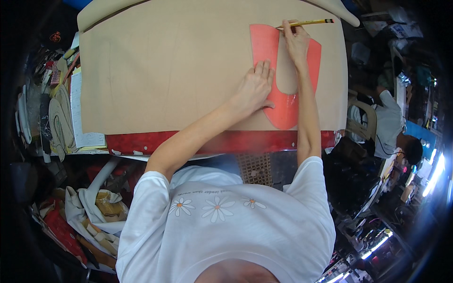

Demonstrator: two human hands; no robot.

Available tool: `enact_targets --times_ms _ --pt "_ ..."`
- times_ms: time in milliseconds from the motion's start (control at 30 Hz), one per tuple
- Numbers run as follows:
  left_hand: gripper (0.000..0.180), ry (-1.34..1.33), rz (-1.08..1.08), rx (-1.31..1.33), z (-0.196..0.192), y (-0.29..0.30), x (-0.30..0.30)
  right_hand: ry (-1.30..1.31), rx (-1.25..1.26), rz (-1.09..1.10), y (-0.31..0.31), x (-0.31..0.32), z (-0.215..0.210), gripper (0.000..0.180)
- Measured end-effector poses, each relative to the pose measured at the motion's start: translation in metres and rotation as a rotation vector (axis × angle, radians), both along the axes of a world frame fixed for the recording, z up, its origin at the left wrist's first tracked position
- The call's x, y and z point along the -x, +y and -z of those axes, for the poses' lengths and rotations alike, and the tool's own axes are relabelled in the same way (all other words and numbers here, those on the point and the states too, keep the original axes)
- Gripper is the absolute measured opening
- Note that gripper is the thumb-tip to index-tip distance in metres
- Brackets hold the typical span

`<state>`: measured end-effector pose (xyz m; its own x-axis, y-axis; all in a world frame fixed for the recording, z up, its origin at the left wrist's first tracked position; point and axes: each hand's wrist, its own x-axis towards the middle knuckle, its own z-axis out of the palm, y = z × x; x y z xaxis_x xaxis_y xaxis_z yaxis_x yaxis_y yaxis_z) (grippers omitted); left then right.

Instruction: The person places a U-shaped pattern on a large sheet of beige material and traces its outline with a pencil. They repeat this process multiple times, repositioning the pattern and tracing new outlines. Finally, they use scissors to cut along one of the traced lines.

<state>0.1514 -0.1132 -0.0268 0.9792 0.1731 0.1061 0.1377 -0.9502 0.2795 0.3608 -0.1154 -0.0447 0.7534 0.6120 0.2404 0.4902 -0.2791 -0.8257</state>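
Note:
A red U-shaped template [284,112] lies flat on a large tan sheet [165,70], toward its right side. My left hand [257,85] presses on the template's left arm with its fingers stretched out, the thumb near the lower left edge. My right hand [296,45] pinches a yellow pencil [311,22] with a dark end. The pencil's tip meets the template's top edge, close to the inner corner of the left arm. My right forearm passes over part of the template's right arm.
The table's red front edge [198,141] shows below the sheet. Rolled material [108,13] curls along the far side. Papers [87,113] and folded pieces lie at the left. Bags [101,207] sit lower left. Another person [388,122] sits at the right beside a chair [365,115].

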Motion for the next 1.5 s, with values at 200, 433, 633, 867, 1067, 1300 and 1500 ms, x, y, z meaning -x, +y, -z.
enact_targets --times_ms 200,433,633,867,1067,1300,1500 --pt "0.1 0.013 0.038 -0.004 -0.001 0.002 0.003 0.008 0.003 0.004 -0.017 -0.004 -0.001 0.028" --pt "0.105 -0.008 0.044 -0.044 0.004 0.002 0.004 -0.389 0.142 -0.077 -0.056 0.056 -0.009 0.026" --pt "0.109 0.024 0.038 -0.066 0.005 0.001 0.002 -0.141 0.235 -0.033 -0.152 0.111 -0.029 0.027" --pt "0.108 0.05 0.018 -0.028 -0.001 0.0 0.003 -0.073 0.235 0.001 -0.154 0.041 -0.028 0.032" --pt "0.108 0.043 0.01 -0.007 -0.006 0.0 0.001 -0.128 0.162 -0.045 -0.081 -0.037 -0.009 0.034" --pt "0.103 0.132 0.23 -0.171 -0.029 -0.007 -0.037 0.06 -0.065 -0.015 -0.045 -0.067 0.009 0.024" --pt "0.108 0.197 0.519 -0.106 -0.023 -0.02 -0.094 -0.043 -0.024 -0.044 -0.049 -0.07 0.012 0.03"
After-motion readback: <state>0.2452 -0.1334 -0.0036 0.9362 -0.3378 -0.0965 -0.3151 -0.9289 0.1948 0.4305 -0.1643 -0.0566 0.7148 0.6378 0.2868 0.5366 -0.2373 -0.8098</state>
